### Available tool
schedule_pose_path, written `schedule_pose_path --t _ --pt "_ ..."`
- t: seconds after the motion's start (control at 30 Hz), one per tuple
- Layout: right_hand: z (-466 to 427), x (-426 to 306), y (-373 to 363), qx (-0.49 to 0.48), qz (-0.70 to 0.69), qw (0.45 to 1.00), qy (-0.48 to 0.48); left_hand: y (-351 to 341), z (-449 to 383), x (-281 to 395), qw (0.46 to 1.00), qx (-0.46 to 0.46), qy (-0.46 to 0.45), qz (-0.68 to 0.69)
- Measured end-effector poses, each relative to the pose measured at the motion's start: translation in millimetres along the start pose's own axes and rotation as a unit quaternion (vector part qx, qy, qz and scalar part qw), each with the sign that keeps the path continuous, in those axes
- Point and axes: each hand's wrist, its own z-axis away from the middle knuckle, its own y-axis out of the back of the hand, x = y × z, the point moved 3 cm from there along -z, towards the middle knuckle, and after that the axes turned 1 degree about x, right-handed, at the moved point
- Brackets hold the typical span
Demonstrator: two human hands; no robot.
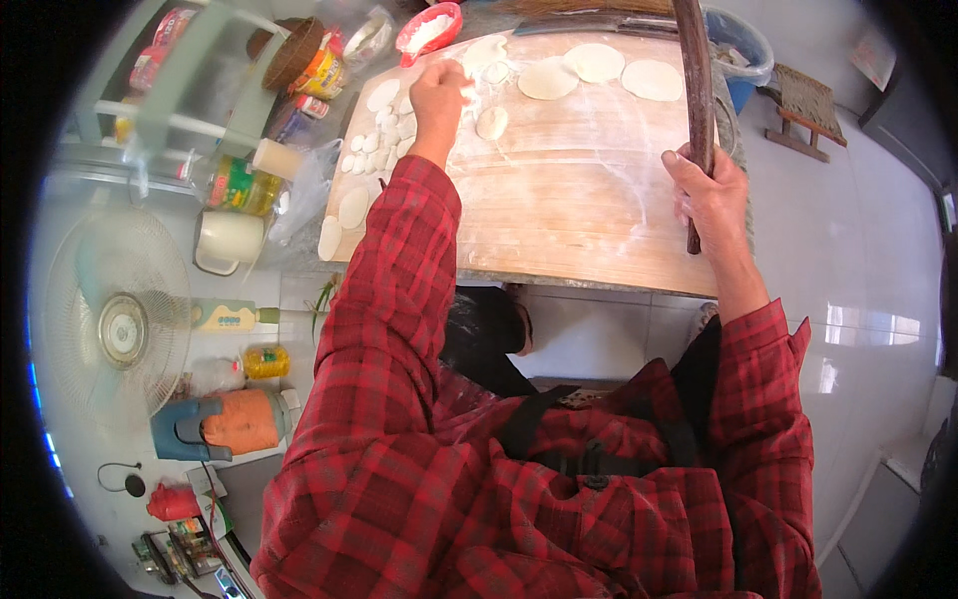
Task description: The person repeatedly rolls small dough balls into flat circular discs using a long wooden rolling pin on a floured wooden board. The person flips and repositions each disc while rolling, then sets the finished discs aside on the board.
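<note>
A floured wooden board (554, 195) lies before me. My right hand (711, 180) grips a long dark wooden rolling pin (699, 97) near its lower end, over the board's right side. My left hand (439, 93) is over the upper left of the board, fingers bent together; whether it holds anything is unclear. Beside it lie a small dough disc (492, 123) and a smaller dough piece (496, 73). Several small flattened dough pieces (365, 153) cluster left of my wrist. Rolled dough rounds (548, 78) lie along the far side, with others (354, 207) at the left edge.
A red bowl of white flour (430, 31) stands beyond the board. At the far right are a blue bucket (741, 52) and a low woven-seat stool (810, 108). Oil bottles (243, 186), a white container (230, 241) and a fan (122, 332) are on the left.
</note>
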Motion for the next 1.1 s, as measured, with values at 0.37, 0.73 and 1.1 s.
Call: schedule_pose_path --t 0.37,0.73,1.1 --pt "2 -4 -2 -0.009 0.025 1.0 -0.007 -1 25 -8 0.911 -0.154 0.049 -0.38" --pt "-1 0 -2 -0.015 0.021 1.0 -0.002 22 13 -1 0.877 -0.094 -0.293 -0.369" --pt "-2 0 1 -0.026 0.025 0.999 0.0 -11 16 -22 0.892 -0.171 -0.254 -0.332"
